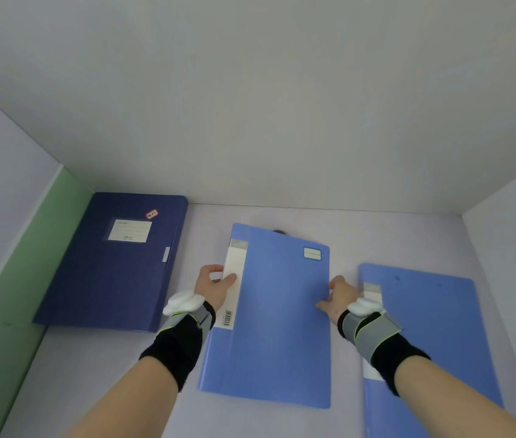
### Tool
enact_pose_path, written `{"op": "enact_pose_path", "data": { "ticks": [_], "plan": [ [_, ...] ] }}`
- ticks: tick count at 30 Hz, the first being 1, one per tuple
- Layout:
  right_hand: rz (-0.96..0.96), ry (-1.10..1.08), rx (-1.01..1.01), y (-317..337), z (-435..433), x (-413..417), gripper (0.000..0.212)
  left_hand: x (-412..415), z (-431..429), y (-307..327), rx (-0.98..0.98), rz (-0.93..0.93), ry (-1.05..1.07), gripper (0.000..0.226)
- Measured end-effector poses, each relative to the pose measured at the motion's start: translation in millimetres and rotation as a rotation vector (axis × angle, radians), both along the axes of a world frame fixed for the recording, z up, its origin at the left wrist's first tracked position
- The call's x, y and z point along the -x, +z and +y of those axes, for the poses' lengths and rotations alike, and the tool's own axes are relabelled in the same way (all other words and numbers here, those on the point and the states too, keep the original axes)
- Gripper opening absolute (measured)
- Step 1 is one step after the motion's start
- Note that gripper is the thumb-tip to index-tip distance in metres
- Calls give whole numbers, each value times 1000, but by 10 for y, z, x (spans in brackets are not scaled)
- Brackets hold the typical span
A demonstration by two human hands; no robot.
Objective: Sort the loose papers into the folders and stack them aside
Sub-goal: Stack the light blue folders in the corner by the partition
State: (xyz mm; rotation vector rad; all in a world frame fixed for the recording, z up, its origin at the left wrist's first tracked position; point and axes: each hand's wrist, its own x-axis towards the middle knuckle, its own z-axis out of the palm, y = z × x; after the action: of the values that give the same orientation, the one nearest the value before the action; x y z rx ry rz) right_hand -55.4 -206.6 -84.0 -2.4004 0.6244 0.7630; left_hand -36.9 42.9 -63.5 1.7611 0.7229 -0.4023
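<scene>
— Gripping what, exactly?
— Both hands are holding the middle light blue folder (277, 314), which is lying closed on the worktop (99, 368). The left hand (214, 284) is pinching its spine edge, fingers (230, 279) closed on the white label strip (234, 279); the right hand (340, 295) is clasping the opposite edge.
— And the others?
— A second light blue folder (430, 343) is lying just right; a dark blue box file (114, 263) is sitting left.

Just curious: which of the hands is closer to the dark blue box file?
Left. The left hand is just right of the dark blue box file; the right hand is across the middle folder.
</scene>
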Motion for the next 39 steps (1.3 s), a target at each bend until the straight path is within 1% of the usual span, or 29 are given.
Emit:
{"op": "enact_pose_path", "data": {
  "ticks": [2, 5, 7, 9, 11, 13, 16, 20, 24, 26, 29, 31, 34, 37, 39],
  "plan": [
    [-15, -44, -50, 6, 17, -35, 51, -9, 29, 78, 52, -48, 25, 29],
    [-98, -115, -135, 44, 88, -114, 52, -76, 138, 215, 104, -110, 71, 30],
    [-193, -195, -254, 115, 244, -187, 41, -148, 316, 352, 90, -198, 120, 27],
    [-260, -284, -424, 190, 366, -251, 22, -237, 458, 476, 62, -269, 160, 29],
    [-266, -307, -543, 255, 513, -314, 13, -310, 618, 596, 48, -298, 185, 32],
    [-243, -307, -628, 329, 714, -371, 14, -372, 808, 682, 7, -306, 210, 32],
    [-210, -307, -701, 403, 1147, -496, 22, -477, 1218, 740, -83, -310, 258, 34],
    [-181, -313, -718, 403, 1605, -601, 25, -567, 1644, 677, -253, -277, 221, 38],
    [-148, -339, -707, 309, 2044, -696, 26, -655, 2052, 481, -435, -175, 33, 51],
    [-140, -349, -692, 250, 2205, -724, 26, -698, 2159, 387, -503, -118, -22, 56],
    [-131, -360, -648, 193, 2434, -777, 30, -735, 2278, 287, -556, -46, -79, 80],
    [-113, -366, -622, 185, 2495, -795, 31, -722, 2292, 240, -567, -67, -124, 86],
    [-86, -360, -612, 167, 2649, -851, 28, -732, 2377, 126, -589, -103, -203, 83],
    [-66, -376, -628, 153, 2753, -880, 24, -757, 2399, 64, -659, -120, -304, 71],
    [-60, -384, -644, 163, 2836, -910, 29, -796, 2430, 50, -708, -146, -324, 63]
  ]
}}
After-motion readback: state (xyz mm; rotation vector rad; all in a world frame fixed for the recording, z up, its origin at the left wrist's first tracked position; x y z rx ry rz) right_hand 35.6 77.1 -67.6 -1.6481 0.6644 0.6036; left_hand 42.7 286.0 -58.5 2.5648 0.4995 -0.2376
